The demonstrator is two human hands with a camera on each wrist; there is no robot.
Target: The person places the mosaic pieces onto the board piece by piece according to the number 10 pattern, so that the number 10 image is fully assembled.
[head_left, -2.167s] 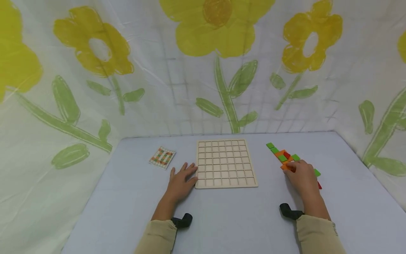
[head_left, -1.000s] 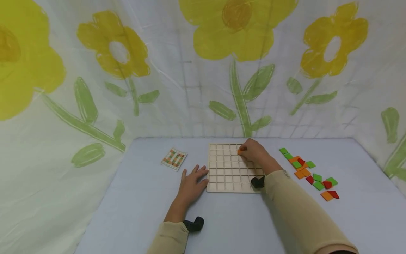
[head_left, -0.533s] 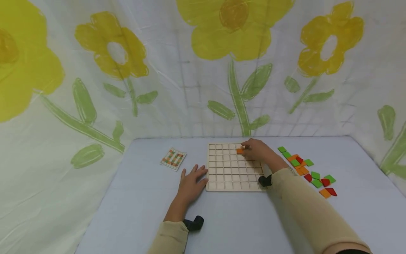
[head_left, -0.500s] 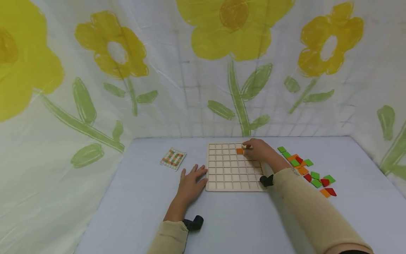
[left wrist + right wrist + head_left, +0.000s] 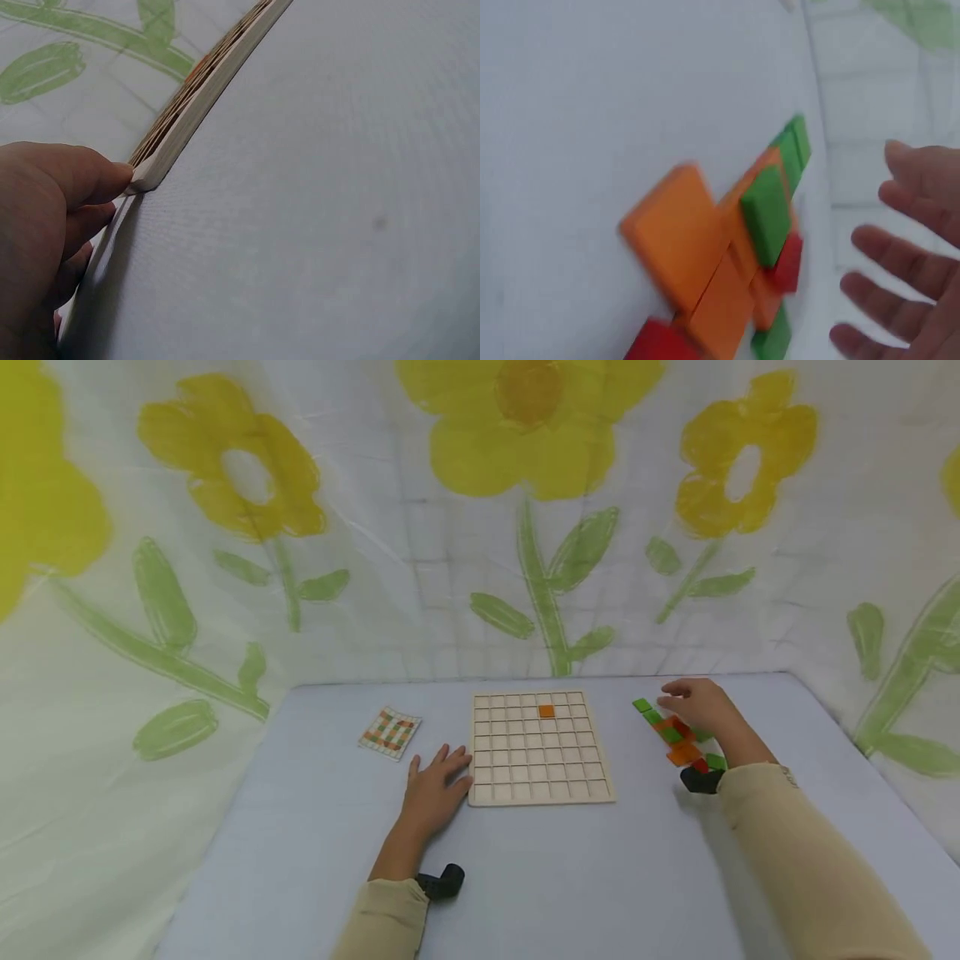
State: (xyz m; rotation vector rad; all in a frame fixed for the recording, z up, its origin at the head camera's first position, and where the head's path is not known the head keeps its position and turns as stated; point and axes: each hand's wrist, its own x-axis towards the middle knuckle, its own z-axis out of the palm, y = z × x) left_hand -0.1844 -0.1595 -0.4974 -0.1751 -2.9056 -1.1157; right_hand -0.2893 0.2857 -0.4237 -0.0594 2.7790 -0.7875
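A pale wooden grid board [image 5: 517, 760] lies on the table, with one orange square tile [image 5: 547, 712] in a cell of its second row from the back. My left hand [image 5: 431, 793] rests at the board's left edge, fingers spread; the left wrist view has the thumb [image 5: 112, 176] against the near corner. My right hand [image 5: 705, 706] hovers over the tile pile on the right, holding nothing, its fingers apart in the right wrist view. Below it lie orange tiles [image 5: 675, 232], green tiles [image 5: 767, 214] and red pieces [image 5: 660, 343]. My right forearm hides part of the pile.
A small card [image 5: 390, 732] printed with a coloured grid pattern lies left of the board. Behind the table [image 5: 555, 877] hangs a white cloth [image 5: 360, 635] with painted yellow flowers.
My right hand has let go of the orange tile in the board's second row and moved right, over the tile pile. The left hand has stayed at the board's edge.
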